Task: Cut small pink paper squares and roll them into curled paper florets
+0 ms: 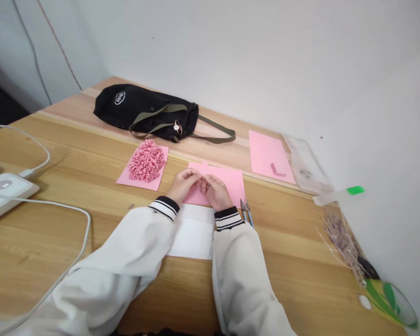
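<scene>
Over a pink sheet of paper point(233, 182), my left hand point(184, 184) and my right hand point(215, 190) meet fingertip to fingertip. Both are closed in a pinch; whatever lies between the fingers is too small to make out. Below them is a white sheet of paper point(192, 235), partly covered by the sleeves. A pile of small pink pieces point(147, 161) rests on another pink sheet point(124, 177) to the left. Snips with blue handles point(247, 212) lie right beside my right wrist.
At the back lies a black bag point(150, 105) with olive straps. Another pink sheet point(262, 149) bears a small pink strip point(278, 170). A white power strip point(12, 193) and its cable point(87, 224) are at left. Dried stems point(341, 238) lie along the right edge.
</scene>
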The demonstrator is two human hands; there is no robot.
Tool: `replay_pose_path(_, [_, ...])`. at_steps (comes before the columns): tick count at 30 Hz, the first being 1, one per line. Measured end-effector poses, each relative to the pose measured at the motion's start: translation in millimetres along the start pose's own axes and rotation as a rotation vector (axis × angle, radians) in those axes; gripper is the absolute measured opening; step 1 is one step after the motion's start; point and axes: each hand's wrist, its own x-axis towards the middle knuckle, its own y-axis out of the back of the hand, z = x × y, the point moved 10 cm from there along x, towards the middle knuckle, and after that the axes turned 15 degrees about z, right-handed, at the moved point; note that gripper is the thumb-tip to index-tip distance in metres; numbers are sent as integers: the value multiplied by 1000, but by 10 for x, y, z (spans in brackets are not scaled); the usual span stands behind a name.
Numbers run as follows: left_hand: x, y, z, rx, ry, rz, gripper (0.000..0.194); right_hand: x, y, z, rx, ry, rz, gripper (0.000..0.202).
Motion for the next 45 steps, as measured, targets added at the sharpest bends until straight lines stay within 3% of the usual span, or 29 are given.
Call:
replay_pose_path(10, [14,-31,-31,69,-53,-42,14,0,0,14,21,-38,39,14])
replay_pose_path(13, [7,-17,-10,175,-127,-19,15,13,13,31,36,-40,36,14])
replay_pose_path(16, [-77,-24,123,411,-342,4,12,44,51,41,81,-26,49,14])
replay_pose_path(20, [-306,-183,327,785,-700,-50,15,61,77,37,140,-9,67,14])
replay_pose_path(23, [-371,-277,424,1000,-837,-31,17,50,74,13,175,-12,77,14])
replay_pose_path(29, [-199,-436,437,1276,-876,-42,21,24,107,-124,338,8,84,20])
replay_pose_path(33, [-89,-526,264,1439,-880,-163,27,18,136,-170,408,25,88,18])
replay_pose_path(37, [-56,-556,146,1531,-848,-228,32,32,136,-157,425,20,95,17])
replay_pose_path(45, [6,-624,106,1667,-818,-278,40,49,153,-159,424,-2,116,17])
